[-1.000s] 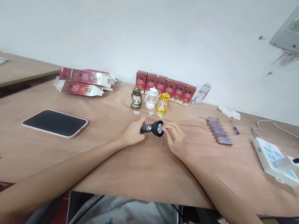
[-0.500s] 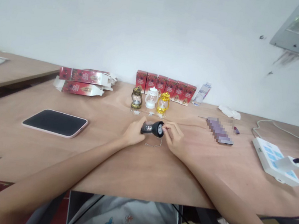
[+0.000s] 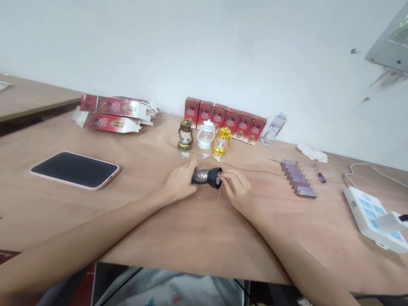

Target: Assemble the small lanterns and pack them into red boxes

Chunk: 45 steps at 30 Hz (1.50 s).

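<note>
Black miniature lantern [image 3: 204, 175] with a clear body is tipped on its side just above the wooden table [image 3: 197, 249], its round base turned rightward. The left hand [image 3: 181, 183] grips the lantern's other end. The right hand [image 3: 237, 188] has its fingertips at the base; whether they are closed on any part of it I cannot tell. Just below lies a thin bent wire [image 3: 208, 198].

Behind the hands stand three more upright lanterns: bronze [image 3: 186, 135], white [image 3: 205, 135] and gold [image 3: 222, 141]. Six red cartons [image 3: 218, 117] line up behind them, each with pale lettering too small to read and a lantern picture low on the front. Right of these leans a clear bottle [image 3: 275, 129], its printed label illegible.

Flattened red-and-white cartons [image 3: 111, 123] lie to the left, bearing the same kind of lettering. Nearer sits a dark-screened phone [image 3: 74, 169] in a pink case. Far right, a white power strip [image 3: 373, 216] carries a plugged-in white adapter [image 3: 393, 222].
</note>
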### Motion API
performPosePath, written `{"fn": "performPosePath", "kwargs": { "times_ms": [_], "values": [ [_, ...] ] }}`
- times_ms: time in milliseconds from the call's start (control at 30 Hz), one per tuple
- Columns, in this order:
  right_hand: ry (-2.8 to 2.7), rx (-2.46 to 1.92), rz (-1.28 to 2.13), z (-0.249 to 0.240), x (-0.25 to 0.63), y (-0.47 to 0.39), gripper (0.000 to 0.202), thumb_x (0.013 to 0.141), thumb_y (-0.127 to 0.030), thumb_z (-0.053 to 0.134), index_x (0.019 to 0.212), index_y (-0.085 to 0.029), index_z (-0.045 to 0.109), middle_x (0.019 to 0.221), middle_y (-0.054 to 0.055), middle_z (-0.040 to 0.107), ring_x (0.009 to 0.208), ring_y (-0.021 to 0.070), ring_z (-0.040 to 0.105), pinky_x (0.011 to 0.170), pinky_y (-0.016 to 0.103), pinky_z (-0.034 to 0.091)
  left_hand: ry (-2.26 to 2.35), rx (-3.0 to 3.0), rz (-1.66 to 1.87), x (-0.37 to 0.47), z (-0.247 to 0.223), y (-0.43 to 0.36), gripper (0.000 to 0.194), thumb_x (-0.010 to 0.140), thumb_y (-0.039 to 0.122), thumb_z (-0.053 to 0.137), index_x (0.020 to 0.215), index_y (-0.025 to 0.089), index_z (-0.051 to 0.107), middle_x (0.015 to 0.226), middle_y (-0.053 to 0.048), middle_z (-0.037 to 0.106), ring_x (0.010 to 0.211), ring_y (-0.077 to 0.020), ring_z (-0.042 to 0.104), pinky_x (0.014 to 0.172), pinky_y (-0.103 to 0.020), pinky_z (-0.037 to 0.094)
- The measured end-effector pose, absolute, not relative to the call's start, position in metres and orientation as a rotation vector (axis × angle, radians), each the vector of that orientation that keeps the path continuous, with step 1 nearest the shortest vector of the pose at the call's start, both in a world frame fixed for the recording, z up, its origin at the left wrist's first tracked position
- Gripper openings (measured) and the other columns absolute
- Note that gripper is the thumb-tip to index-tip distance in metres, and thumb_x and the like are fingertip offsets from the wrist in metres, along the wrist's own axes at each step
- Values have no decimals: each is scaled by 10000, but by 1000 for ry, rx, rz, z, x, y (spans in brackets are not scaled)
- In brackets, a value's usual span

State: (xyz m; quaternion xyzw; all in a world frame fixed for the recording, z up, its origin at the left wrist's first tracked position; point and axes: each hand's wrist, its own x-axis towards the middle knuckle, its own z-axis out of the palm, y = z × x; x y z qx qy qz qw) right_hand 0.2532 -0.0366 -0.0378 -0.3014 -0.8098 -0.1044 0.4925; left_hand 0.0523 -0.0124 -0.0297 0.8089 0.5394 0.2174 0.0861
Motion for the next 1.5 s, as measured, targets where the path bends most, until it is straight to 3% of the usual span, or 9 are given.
{"fn": "performPosePath", "kwargs": {
  "times_ms": [167,300,533,700,833,933,1033,1233,1500],
  "values": [
    [-1965,-718,-135,-40,249,-40,428,881,-242,515,1294,-225,404,1252,141,514,1182,246,507,979,450,454,1717,2431,718,54,-26,-17,301,661,132,516,945,208,455,978,-68,612,891,-288,621,665,-338,462],
    [-2025,-756,-88,-40,249,-39,553,848,-314,593,1348,-262,365,1341,126,446,1256,261,440,1041,475,398,1545,2453,916,52,-29,-16,283,688,141,531,962,197,489,1022,-68,590,924,-255,607,741,-342,485],
    [-1775,-873,341,-44,251,-28,380,802,-347,649,1149,-233,540,1188,92,566,1121,225,547,958,406,470,1086,2268,1246,52,-39,-7,394,724,184,580,1089,187,432,1030,-55,586,894,-182,599,811,-324,489],
    [-1113,-870,902,-49,248,-13,379,713,-489,673,941,-221,533,920,2,633,757,148,635,629,273,544,1223,1909,1582,55,-42,-7,409,769,290,605,1090,171,382,1033,-66,543,724,-121,567,701,-285,480],
    [-779,-901,1045,-48,251,-5,389,683,-543,660,785,-208,490,646,-51,580,506,104,563,424,196,435,1234,2466,1202,63,-36,-24,168,810,306,588,893,169,540,885,-38,581,840,-181,542,776,-334,420],
    [-708,-922,1084,-45,251,-5,368,696,-533,646,758,-206,490,603,-59,563,466,90,535,400,181,403,1144,2789,764,74,-33,-40,295,806,431,613,976,190,614,971,-58,605,936,-236,520,782,-363,376],
    [-705,-923,1097,-44,251,-7,351,699,-520,647,745,-211,487,599,-62,557,478,93,541,414,186,415,1059,2900,534,81,-33,-46,236,872,388,545,1000,208,630,1003,-51,616,952,-225,520,770,-344,339],
    [-644,-931,1107,-45,250,-6,332,696,-501,652,733,-207,500,593,-61,550,479,95,538,418,194,430,790,2959,514,70,-33,-37,200,897,100,429,945,191,600,937,-11,639,885,-144,546,745,-290,305],
    [-683,-930,1121,-41,249,-10,357,692,-517,656,716,-208,480,567,-57,552,466,104,541,404,200,405,600,3396,385,68,-33,-32,130,913,173,484,907,157,613,894,-37,645,845,-165,546,743,-303,316]
  ]
}}
